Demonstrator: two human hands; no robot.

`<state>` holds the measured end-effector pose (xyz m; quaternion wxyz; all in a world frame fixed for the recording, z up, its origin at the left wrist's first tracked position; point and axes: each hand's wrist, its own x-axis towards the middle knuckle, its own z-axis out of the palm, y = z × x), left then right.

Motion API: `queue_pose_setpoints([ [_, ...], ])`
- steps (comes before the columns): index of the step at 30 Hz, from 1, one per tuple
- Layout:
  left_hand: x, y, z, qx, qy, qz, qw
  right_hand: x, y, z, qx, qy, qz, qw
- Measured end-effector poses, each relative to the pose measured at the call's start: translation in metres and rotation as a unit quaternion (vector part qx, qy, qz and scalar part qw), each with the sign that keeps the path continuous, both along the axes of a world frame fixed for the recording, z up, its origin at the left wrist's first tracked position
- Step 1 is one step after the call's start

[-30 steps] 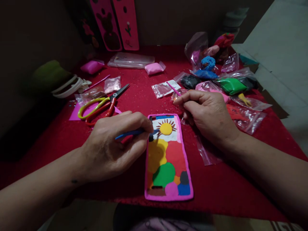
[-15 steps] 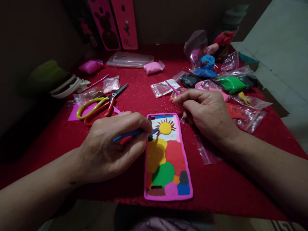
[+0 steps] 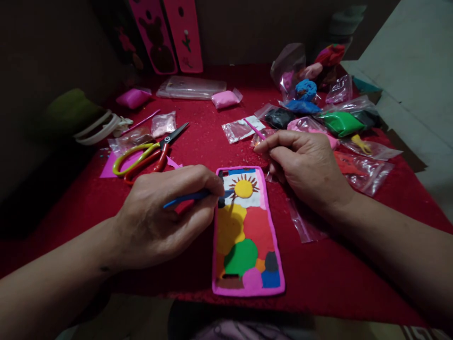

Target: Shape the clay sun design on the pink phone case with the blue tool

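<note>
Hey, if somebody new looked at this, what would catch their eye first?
Probably the colourful case with its pink rim, lying front and centre on the red cloth, a yellow sun near its top. Next, the left hand with a blue tool pointing at that sun, and the right hand holding a pink stick beyond the case's right edge.

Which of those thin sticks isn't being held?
The pink stick lying on the left, beyond the scissors; the left hand holds the blue one, the right hand the other pink one.
</note>
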<state>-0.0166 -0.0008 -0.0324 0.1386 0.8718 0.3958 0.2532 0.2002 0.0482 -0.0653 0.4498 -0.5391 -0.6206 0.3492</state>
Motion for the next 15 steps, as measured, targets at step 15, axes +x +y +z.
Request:
queue_pose_setpoints([
  [15,0.0028,0.0018,-0.0021,0.008,-0.010,0.038,0.999,0.0002,0.0018,-0.0022,0.020,0.003,0.009,1.000],
])
